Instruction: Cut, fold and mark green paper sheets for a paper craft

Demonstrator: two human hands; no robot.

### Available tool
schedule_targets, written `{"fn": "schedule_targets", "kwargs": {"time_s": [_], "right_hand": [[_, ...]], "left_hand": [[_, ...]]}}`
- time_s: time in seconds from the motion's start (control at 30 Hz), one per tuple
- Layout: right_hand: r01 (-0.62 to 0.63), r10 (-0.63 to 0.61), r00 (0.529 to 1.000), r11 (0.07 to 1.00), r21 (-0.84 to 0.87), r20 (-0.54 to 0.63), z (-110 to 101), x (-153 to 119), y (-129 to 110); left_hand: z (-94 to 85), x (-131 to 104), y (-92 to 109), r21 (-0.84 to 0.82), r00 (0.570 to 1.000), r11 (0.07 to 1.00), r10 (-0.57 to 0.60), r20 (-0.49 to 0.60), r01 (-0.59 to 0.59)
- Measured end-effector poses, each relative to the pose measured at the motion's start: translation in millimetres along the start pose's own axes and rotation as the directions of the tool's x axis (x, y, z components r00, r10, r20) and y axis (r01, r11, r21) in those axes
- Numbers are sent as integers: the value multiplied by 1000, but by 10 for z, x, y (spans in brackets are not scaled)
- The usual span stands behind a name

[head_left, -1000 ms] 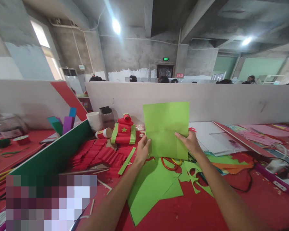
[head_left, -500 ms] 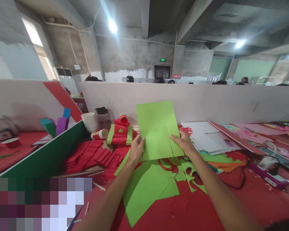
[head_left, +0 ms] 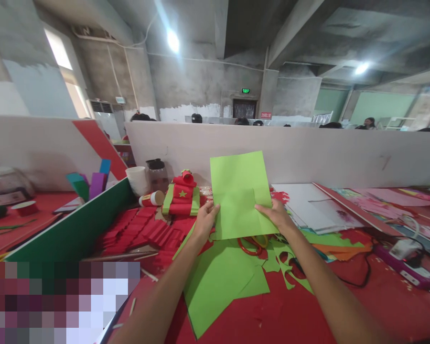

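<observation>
A sheet of light green paper (head_left: pixel 238 177) is held up in front of me, tilted above the red table. My left hand (head_left: pixel 205 220) grips its left edge, thumb on the near face. My right hand (head_left: pixel 275 214) pinches the right edge in the same way; the fingers of both hands are partly hidden behind the sheet. A cut line or crease shows in the lower right of the paper. Below it lie more green sheets (head_left: pixel 218 282) and green scraps with cut-out holes (head_left: pixel 286 267). Orange-handled scissors (head_left: pixel 249 247) are partly covered by the held sheet.
Left of my hands are folded red paper strips (head_left: pixel 129 229) and a red-and-green paper piece with a star (head_left: pixel 182 193). Paper cups (head_left: pixel 136 180) and a dark-lidded bottle (head_left: pixel 157 176) stand behind. White sheets (head_left: pixel 315 205) and a purple power strip (head_left: pixel 404 270) lie right. A white partition (head_left: pixel 186 141) runs behind.
The view has shifted slightly, so the scene sits a little further right. Both hands keep their hold on the green sheet, and the line in its lower right stands out less.
</observation>
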State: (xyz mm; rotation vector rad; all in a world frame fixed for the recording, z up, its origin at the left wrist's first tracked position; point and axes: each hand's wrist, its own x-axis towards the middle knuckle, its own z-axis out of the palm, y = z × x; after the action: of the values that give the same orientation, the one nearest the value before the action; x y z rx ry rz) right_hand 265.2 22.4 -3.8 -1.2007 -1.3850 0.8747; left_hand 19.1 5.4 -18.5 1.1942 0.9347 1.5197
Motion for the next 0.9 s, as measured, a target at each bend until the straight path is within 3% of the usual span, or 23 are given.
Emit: {"fn": "schedule_targets", "kwargs": {"time_s": [0.17,0.47,0.63,0.9], "right_hand": [[17,-20,999,996,83,34,10,-30,-46],[22,-33,996,992,126,86,79,-51,-24],[16,-31,995,988,155,93,89,-65,-31],[39,-40,999,994,106,8,88,-61,-57]], "left_hand": [[3,5,-14,-44,999,999,-6,50,8],[73,-55,-4,51,987,991,127,-94,-123],[77,-39,2,67,986,986,159,-57,-155],[37,16,-54,65,976,974,216,17,-216]]}}
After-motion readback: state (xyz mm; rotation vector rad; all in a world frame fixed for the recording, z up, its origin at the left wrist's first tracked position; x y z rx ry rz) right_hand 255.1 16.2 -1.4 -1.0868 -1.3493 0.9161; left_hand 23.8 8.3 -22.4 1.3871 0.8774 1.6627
